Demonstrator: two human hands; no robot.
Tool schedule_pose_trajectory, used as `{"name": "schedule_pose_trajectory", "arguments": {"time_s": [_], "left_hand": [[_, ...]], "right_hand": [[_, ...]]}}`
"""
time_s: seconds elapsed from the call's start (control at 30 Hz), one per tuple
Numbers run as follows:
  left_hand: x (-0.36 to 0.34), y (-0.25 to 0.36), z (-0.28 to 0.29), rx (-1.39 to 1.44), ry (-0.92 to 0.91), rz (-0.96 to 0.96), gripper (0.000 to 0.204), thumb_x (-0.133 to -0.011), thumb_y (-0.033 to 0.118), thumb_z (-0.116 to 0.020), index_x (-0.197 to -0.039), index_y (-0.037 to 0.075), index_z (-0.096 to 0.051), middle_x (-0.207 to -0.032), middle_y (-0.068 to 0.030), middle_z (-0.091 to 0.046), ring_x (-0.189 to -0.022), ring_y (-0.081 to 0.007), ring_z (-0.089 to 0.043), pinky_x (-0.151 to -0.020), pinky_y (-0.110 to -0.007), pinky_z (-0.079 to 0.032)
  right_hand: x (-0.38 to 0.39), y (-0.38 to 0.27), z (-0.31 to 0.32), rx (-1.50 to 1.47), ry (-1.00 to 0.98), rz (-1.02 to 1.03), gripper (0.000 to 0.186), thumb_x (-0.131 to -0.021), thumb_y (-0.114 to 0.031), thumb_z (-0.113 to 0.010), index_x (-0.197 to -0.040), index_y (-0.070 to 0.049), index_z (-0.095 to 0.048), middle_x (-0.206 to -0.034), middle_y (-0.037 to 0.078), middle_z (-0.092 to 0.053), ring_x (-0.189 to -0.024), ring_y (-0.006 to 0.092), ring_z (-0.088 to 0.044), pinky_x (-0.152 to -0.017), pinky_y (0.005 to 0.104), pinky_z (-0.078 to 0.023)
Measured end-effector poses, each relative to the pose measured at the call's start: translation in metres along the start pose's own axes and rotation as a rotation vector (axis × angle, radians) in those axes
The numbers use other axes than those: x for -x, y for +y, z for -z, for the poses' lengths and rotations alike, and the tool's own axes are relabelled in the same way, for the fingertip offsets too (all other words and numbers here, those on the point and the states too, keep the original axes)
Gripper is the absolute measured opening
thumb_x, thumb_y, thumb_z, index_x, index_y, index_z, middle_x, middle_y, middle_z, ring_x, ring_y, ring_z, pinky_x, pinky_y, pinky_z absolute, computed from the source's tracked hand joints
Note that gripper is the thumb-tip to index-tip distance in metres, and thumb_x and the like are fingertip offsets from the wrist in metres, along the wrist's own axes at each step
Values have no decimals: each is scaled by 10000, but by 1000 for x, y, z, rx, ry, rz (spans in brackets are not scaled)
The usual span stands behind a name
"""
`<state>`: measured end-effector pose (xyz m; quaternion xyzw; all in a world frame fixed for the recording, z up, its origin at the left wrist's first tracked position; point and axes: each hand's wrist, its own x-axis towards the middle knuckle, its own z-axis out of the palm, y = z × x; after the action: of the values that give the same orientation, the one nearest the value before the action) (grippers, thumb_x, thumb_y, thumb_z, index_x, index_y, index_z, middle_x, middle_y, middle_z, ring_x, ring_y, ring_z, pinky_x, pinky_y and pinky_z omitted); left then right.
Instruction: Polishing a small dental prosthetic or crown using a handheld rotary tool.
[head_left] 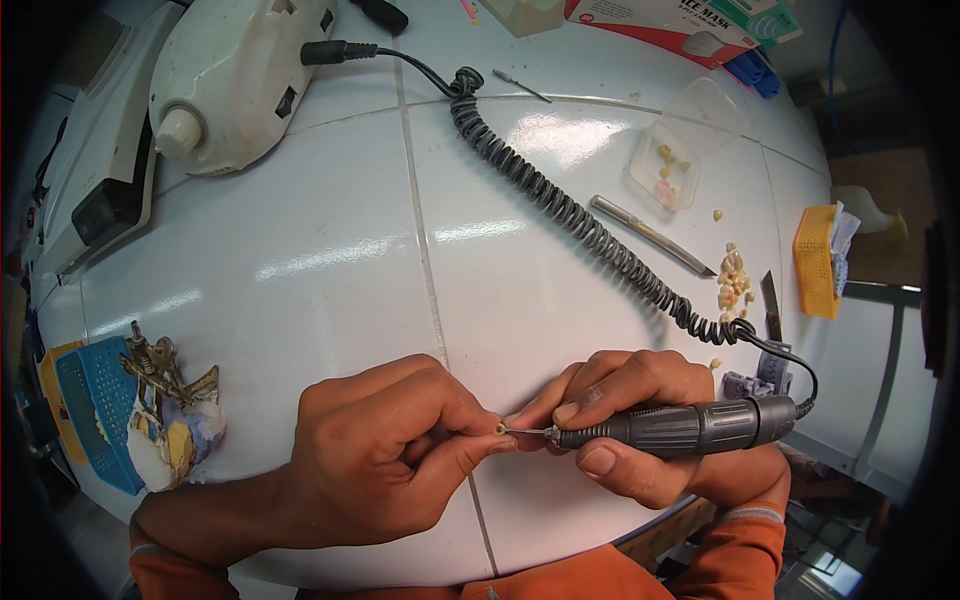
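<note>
Head view, left grip (370,450) pinching pale bit (500,429), right grip (640,385) around handpiece (690,428), clear box (643,172) holding yellowish pieces (665,153)

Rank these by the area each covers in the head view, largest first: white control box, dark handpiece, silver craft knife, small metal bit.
1. White control box, though the top edge cuts it off
2. Dark handpiece, partly covered by the right hand; nearness may enlarge it
3. Silver craft knife
4. Small metal bit

Shirt front (580,582): showing orange
Sleeves (738,555): flanking shirt front, matching orange
Cuff trim (752,514): edging sleeves in grey
</note>
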<state>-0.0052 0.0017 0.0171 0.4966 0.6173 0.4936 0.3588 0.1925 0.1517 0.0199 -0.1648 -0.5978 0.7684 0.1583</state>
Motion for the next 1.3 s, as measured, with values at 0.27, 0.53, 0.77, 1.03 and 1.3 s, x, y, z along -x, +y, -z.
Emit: {"name": "schedule_pose_trajectory", "arguments": {"time_s": [0.27, 0.53, 0.77, 1.03, 1.3], "left_hand": [[0, 0, -1, -7, -3, -7, 152, -866, 12, -879, -849, 32, -729, -743, -39, -675, -535, -69, -583, -453, -258, -410], [-1, 1, -1, 10, 2, 34, 168, -858, 15, -889, -839, 41, -724, -753, -18, -671, -503, -19, -493, -442, -230, -357], [-2, 0, 4, 2, -31, 35, 192, -805, -80, -873, -847, 2, -704, -816, -96, -737, -589, -41, -631, -473, -180, -437], [-2, 1, 4, 9, -33, 51, 204, -791, -81, -876, -828, 10, -697, -817, -82, -737, -574, -38, -624, -470, -183, -438], [-2, 2, 5, -8, -45, 44, 185, -807, -52, -894, -851, 5, -724, -818, -85, -743, -591, -47, -632, -481, -194, -443]], "right_hand": [[1, -2, 0, -4, 11, -23, 185, -939, -41, -767, -1075, 60, -690, -882, 215, -765, -1029, 371, -799, -895, 411, -647], [4, -5, -1, -85, 39, -55, 205, -954, -33, -757, -1122, 48, -674, -964, 220, -752, -1108, 382, -777, -949, 437, -635], [3, -4, -1, -134, 31, -54, 210, -976, -45, -740, -1150, 37, -655, -956, 199, -732, -1142, 412, -759, -979, 461, -627], [3, -4, 2, -121, -13, -43, 209, -971, -49, -748, -1145, 33, -666, -982, 204, -741, -1159, 422, -751, -965, 459, -634], [1, -2, 5, -92, -37, -31, 209, -963, -41, -747, -1138, 39, -666, -1000, 216, -747, -1140, 402, -762, -959, 449, -636]]}}
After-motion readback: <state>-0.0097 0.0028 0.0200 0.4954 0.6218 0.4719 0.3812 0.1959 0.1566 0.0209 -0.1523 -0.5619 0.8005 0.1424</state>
